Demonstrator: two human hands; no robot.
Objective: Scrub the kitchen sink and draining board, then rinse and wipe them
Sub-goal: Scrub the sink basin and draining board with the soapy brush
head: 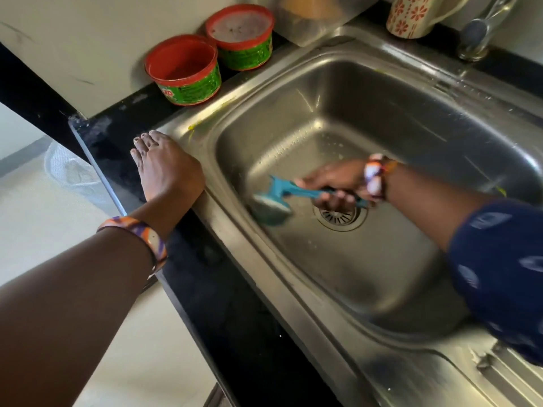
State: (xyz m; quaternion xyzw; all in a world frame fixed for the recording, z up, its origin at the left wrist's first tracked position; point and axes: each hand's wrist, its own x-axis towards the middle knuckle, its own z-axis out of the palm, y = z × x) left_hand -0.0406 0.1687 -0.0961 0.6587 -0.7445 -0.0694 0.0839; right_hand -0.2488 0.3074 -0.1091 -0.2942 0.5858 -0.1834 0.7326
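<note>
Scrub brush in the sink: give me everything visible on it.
The scrub brush is teal blue plastic by the look of it, with a long handle ending in a rounded head whose pale pad or bristles face down. It is motion-blurred, so finer detail is unclear. It lies low inside the steel sink, head down against the basin's left side, left of the drain. The right hand grips the handle's rear end. The left hand is apart from it, resting on the sink's rim.

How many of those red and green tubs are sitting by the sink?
2. One tub stands open on the dark counter behind the sink's back left corner; the second tub stands just behind it, closer to the wall. More could be hidden outside the picture.
</note>
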